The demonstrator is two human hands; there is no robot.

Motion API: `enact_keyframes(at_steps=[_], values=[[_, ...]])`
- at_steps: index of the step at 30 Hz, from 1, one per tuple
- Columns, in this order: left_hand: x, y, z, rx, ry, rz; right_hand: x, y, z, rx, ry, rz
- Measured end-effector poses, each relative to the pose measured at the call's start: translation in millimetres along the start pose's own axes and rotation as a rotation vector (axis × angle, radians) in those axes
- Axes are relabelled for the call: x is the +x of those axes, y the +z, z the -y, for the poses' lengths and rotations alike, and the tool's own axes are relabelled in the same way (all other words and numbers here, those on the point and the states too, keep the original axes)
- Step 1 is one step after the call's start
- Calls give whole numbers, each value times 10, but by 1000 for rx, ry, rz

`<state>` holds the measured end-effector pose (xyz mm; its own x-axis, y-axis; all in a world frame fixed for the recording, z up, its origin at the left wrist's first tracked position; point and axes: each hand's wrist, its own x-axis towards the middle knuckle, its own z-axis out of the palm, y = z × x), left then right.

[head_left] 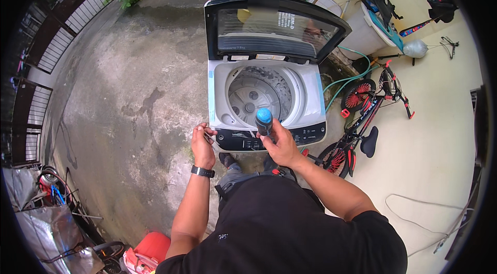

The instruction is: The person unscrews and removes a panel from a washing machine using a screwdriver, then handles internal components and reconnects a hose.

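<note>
A top-loading washing machine (pixel 317 92) stands in front of me with its dark glass lid (pixel 279 33) raised and its metal drum (pixel 251 95) in sight. My right hand (pixel 283 145) grips a screwdriver (pixel 264 121) by its black handle with a blue end, above the black control panel (pixel 233 140). The handle's end points up at me, and the shaft is mostly hidden. At the panel's left front corner is my left hand (pixel 202 147), fingers pinched together. Something thin and small seems to be between them, too unclear to name.
To the right, a black and red bicycle (pixel 362 118) leans by the cream wall, near a green hose (pixel 344 85). Behind it stands a large pale bin (pixel 365 30). A red container (pixel 152 248) and silver-covered items (pixel 54 232) sit at lower left. A metal gate (pixel 52 30) lines the far left.
</note>
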<state>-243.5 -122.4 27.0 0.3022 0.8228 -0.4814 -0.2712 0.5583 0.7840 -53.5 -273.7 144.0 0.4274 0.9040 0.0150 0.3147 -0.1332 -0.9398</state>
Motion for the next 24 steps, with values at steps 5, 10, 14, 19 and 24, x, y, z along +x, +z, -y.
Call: enact_keyframes(at_steps=[5, 10, 14, 19, 24], values=[[172, -99, -103, -438, -474, 183, -345, -401, -356, 157, 168, 13], [59, -25, 69, -502, -585, 392, -603, -747, -256, 83, 290, 40], [-3, 132, 235, -320, -607, 355, -873, -986, -661, 32, 337, 2], [-47, 452, 366, 202, -420, 191, -1097, -1484, -1087, 17, 426, -16], [-86, 434, 672, 667, -122, 90, -1141, -2198, -1631, 105, 464, 65]])
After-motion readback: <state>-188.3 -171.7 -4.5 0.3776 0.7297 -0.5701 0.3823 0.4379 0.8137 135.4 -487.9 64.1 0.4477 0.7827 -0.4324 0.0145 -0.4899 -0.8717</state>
